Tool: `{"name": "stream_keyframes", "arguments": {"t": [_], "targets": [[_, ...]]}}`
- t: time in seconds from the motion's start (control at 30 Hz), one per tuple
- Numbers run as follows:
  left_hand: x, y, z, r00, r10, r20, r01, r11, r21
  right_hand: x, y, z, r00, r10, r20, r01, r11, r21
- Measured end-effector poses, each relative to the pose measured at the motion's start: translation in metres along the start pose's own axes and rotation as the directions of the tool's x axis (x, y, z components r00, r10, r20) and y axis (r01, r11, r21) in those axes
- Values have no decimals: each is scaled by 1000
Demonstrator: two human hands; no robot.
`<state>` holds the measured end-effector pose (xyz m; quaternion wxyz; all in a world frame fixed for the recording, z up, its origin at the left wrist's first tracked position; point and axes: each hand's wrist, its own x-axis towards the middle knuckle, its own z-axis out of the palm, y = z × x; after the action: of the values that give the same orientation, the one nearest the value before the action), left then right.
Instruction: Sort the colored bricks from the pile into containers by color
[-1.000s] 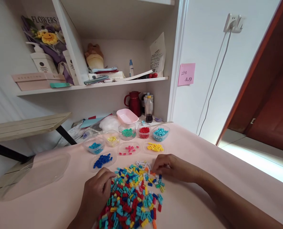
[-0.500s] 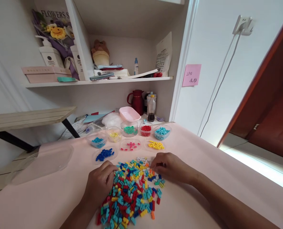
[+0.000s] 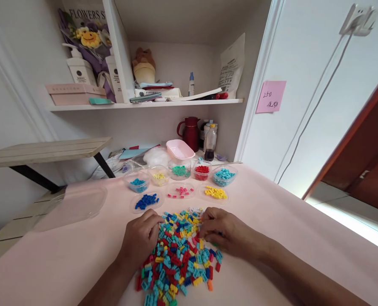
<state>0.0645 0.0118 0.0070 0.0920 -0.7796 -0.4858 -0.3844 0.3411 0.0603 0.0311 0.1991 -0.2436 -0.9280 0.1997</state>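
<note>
A heap of small mixed-colour toy building bricks [image 3: 179, 250] lies on the pink table cover. At the heap's left edge rests my left hand [image 3: 142, 236], its fingers curled in and closed; whatever they may hold is hidden. My right hand [image 3: 223, 229] reaches over the upper right of the heap. Its fingers are bent and apart, fingertips touching bricks, with a gap between fingers and thumb. Just behind the heap stand clear tubs and lids of sorted bricks: dark blue bricks [image 3: 146, 201], pink bricks [image 3: 180, 192] and yellow bricks [image 3: 216, 193] are nearest.
Farther back are tubs of blue bricks [image 3: 137, 185], pale yellow bricks [image 3: 159, 178], green bricks [image 3: 180, 171], red bricks [image 3: 202, 172] and turquoise bricks [image 3: 223, 175]. A clear plastic lid [image 3: 77, 208] lies left. Behind stand a pink basin [image 3: 180, 149], red jug [image 3: 190, 134] and bottle [image 3: 210, 142].
My right hand has moved inward and nearer over the heap, covering the orange and blue bricks at its right side. My left hand stays at the left edge. The view has shifted slightly.
</note>
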Motion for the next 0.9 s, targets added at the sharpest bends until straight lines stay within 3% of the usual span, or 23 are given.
{"name": "stream_keyframes", "arguments": {"t": [0.53, 0.9], "targets": [[-2, -4, 2, 1000, 15, 7, -15, 1000, -20, 0, 5, 6, 998, 63, 1, -63, 998, -7], [-1, -2, 2, 1000, 23, 1, -23, 1000, 4, 0, 7, 12, 1000, 16, -11, -17, 999, -29]]}}
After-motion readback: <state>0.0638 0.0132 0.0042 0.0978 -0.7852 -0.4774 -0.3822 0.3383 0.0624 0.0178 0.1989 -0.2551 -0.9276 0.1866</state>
